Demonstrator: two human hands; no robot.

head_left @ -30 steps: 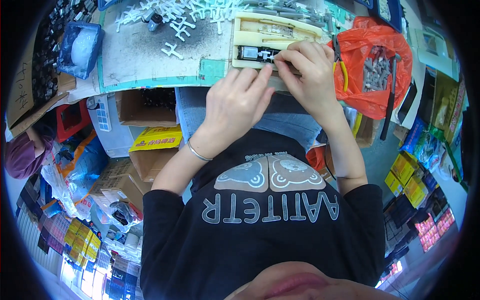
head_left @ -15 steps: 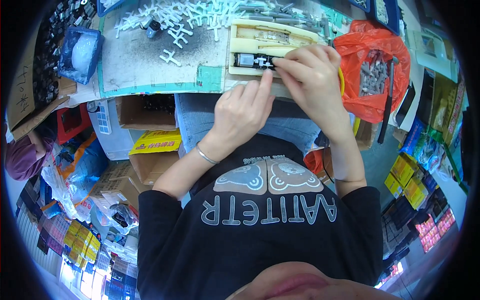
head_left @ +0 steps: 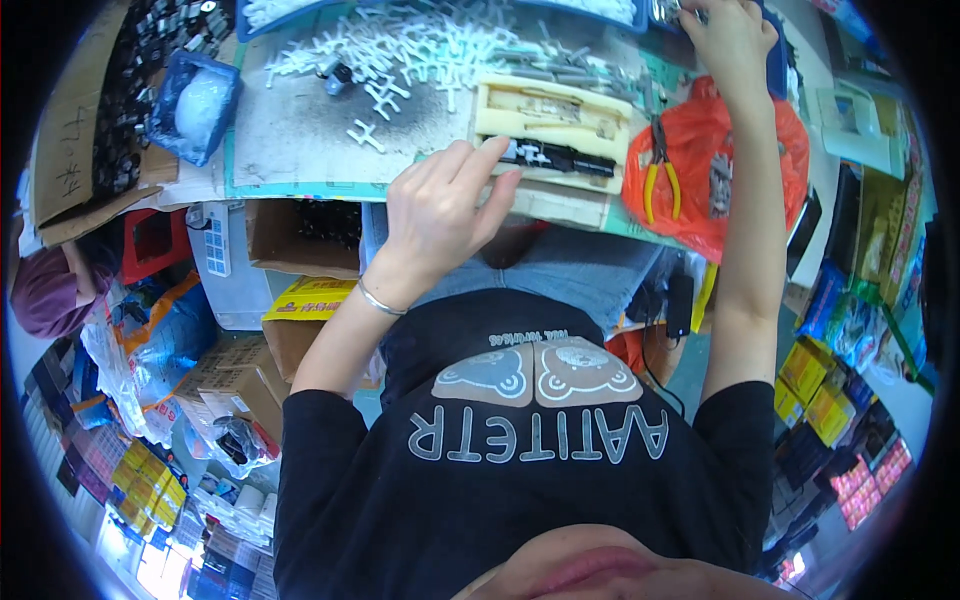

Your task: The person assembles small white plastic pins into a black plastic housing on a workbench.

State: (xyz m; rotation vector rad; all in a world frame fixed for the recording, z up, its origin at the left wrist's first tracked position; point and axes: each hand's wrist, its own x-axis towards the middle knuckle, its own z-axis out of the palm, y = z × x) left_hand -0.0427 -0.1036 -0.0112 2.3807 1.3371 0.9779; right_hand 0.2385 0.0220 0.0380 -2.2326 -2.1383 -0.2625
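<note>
A cream-coloured fixture block (head_left: pixel 610 120) lies at the table's front edge. In its near slot rests a long black assembly (head_left: pixel 580 162) with a silver motor-like part and small white pieces on it. My left hand (head_left: pixel 440 205) is at the left end of this slot, index fingertip on the assembly's end, thumb held apart from it. My right hand (head_left: pixel 735 45) reaches far out to the back right, with its fingers bent together at a blue bin (head_left: pixel 775 60) that has small shiny parts beside it. What lies between those fingertips is too small to make out.
Yellow-handled pliers (head_left: pixel 660 180) lie against a red plastic bag (head_left: pixel 780 190) of grey pieces, under my right forearm. Branching white plastic parts (head_left: pixel 430 45) are heaped behind the fixture. A blue tray (head_left: pixel 215 110) and a carton of black parts (head_left: pixel 70 190) stand at left.
My right hand has left the fixture and swung out to the back right bin. My left hand has moved slightly left. The black assembly now shows along the slot, and the pliers are uncovered.
</note>
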